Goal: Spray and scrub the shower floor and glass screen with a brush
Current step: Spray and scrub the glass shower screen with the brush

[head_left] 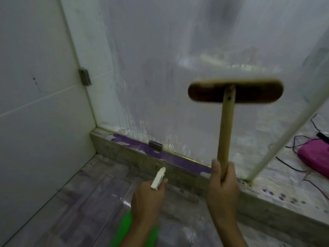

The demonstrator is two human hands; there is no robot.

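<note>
My right hand [223,191] grips the wooden handle of a long brush [226,129]. Its dark oval head [235,93] is raised against the soapy, streaked glass screen [160,77], bristles toward the glass, blurred. My left hand [147,200] holds a spray bottle with a cream nozzle [158,178] sticking out above my fingers and a green body [124,230] below my wrist. The nozzle points toward the foot of the screen. The wet grey-tiled shower floor [85,198] lies under both hands.
A low stone kerb [135,159] with a purple strip and a metal clamp [155,145] carries the glass. A white tiled wall [35,104] stands at left with a hinge [85,77]. Beyond the glass edge lie a pink object [315,154] and dark cables [293,145].
</note>
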